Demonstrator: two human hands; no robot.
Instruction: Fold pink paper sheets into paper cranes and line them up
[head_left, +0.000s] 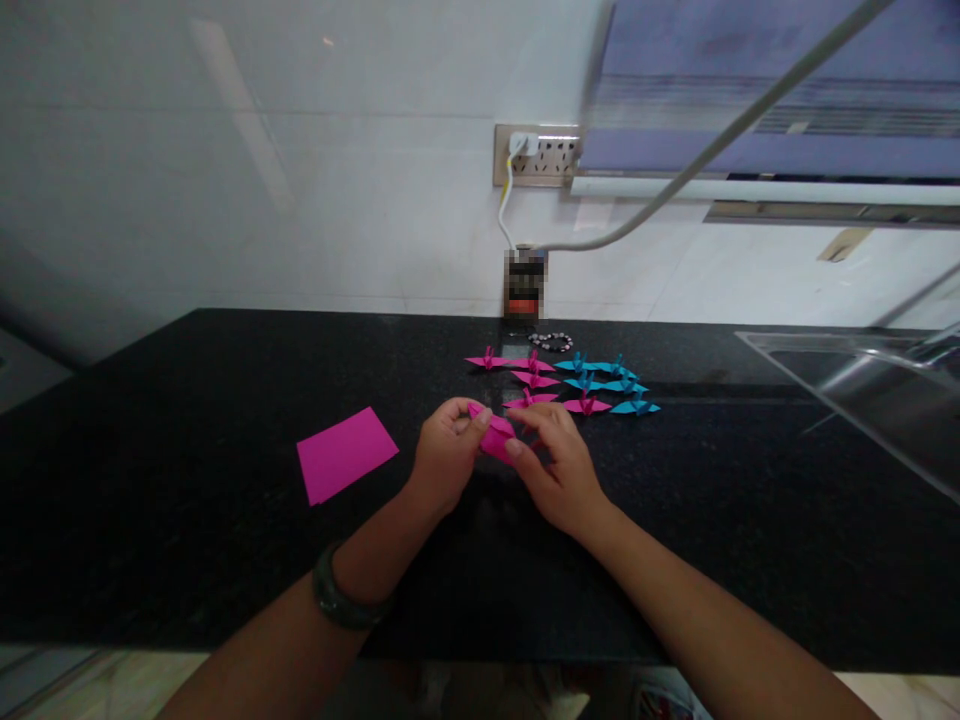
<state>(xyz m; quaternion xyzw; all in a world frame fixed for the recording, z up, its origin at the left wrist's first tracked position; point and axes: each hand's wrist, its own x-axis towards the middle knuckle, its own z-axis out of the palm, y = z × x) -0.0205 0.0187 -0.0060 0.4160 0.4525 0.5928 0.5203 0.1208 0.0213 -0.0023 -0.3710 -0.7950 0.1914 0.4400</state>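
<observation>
Between my two hands is a partly folded piece of pink paper, held a little above the dark countertop. My left hand pinches its pointed left end with thumb and fingers. On the other side, my right hand grips the right edge, thumb in front and fingers behind. Just beyond my hands stand folded pink paper cranes and blue paper cranes, set out in rows. A stack of pink paper sheets lies to the left of my left hand.
The black countertop meets a white tiled wall. A beaded bracelet lies behind the cranes. A blurred-out box stands at the wall with cables running to a socket strip. A metal sink is at the right.
</observation>
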